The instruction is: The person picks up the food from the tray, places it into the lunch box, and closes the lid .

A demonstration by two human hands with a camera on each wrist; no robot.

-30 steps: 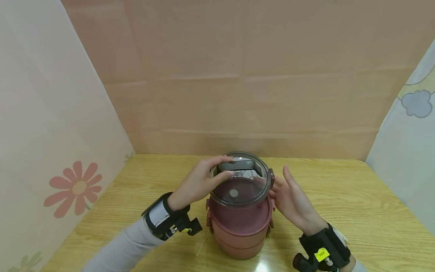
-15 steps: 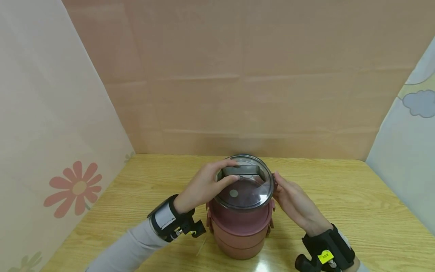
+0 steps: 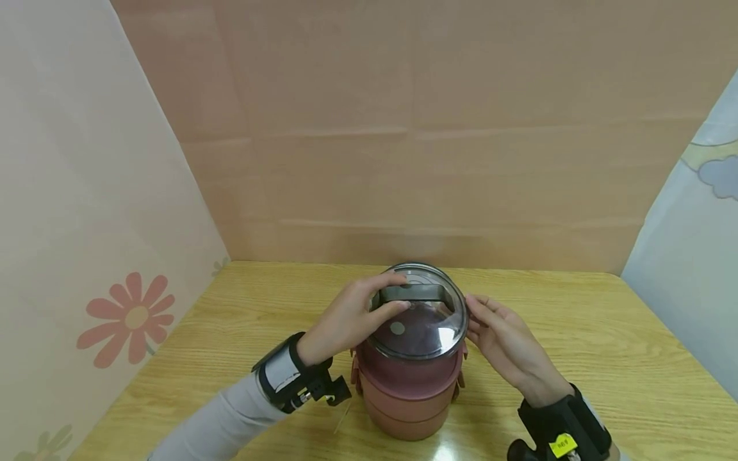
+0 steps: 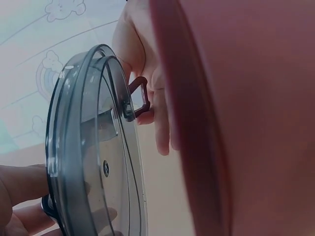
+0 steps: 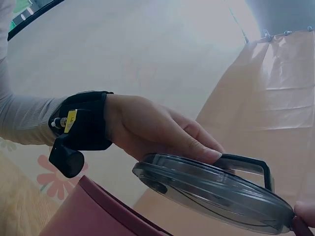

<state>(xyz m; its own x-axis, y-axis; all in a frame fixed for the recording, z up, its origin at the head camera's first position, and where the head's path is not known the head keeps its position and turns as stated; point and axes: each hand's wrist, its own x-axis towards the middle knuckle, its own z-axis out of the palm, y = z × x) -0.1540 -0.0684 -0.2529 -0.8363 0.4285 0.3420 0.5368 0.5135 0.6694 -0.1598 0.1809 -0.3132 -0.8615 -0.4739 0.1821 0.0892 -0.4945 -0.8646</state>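
A clear grey round lid [image 3: 418, 330] with a dark carry handle [image 3: 416, 292] is held tilted above the back of a pink stacked lunch box [image 3: 406, 400]. My left hand [image 3: 348, 314] grips the handle, thumb in front and fingers behind. My right hand [image 3: 510, 349] is at the lid's right edge, its thumb and a fingertip pinching a small dark red latch [image 4: 142, 96] that hangs from the rim. In the right wrist view, the lid [image 5: 211, 189] stands apart from the pink rim [image 5: 113, 209]. Pink clips [image 3: 459, 381] sit on the box's sides.
The lunch box stands on a wood-grain table [image 3: 277, 301]. Behind it rises a plain tan backdrop [image 3: 415, 160]. Pale printed side panels stand at left [image 3: 115, 224] and right [image 3: 692, 269].
The lid has come down slightly and tilted flatter in my left hand. My right hand has closed from spread fingers to a thumb-and-finger pinch at the lid's right latch.
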